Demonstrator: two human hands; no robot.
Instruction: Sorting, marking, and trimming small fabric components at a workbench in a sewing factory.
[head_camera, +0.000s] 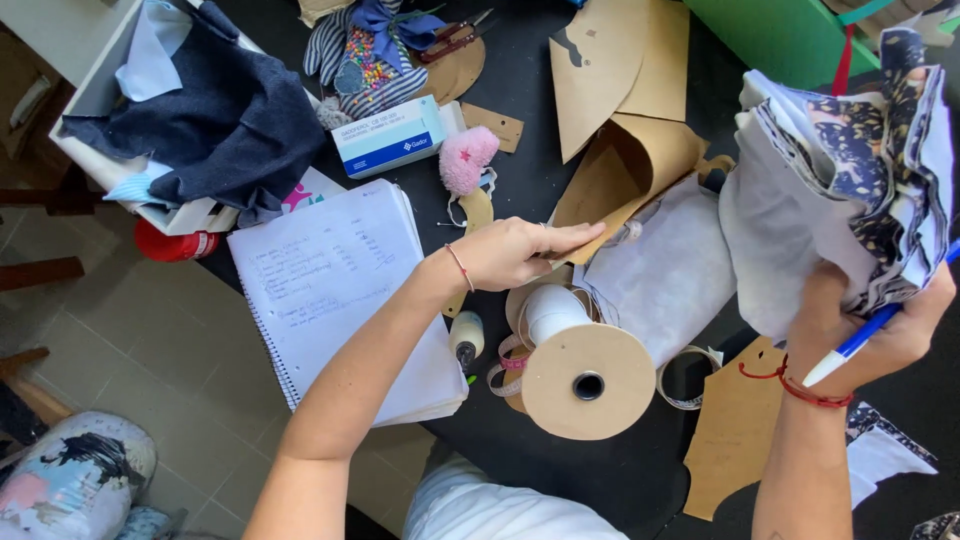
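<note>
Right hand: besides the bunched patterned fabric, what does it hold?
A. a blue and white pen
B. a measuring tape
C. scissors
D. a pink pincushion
A: the right hand grips a blue and white pen under the fabric; the pincushion lies on the table.

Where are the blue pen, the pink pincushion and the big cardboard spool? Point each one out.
blue pen (868, 332): head view, on its blue barrel.
pink pincushion (467, 159): head view, on its fuzzy middle.
cardboard spool (560, 385): head view, on its round end face.
</note>
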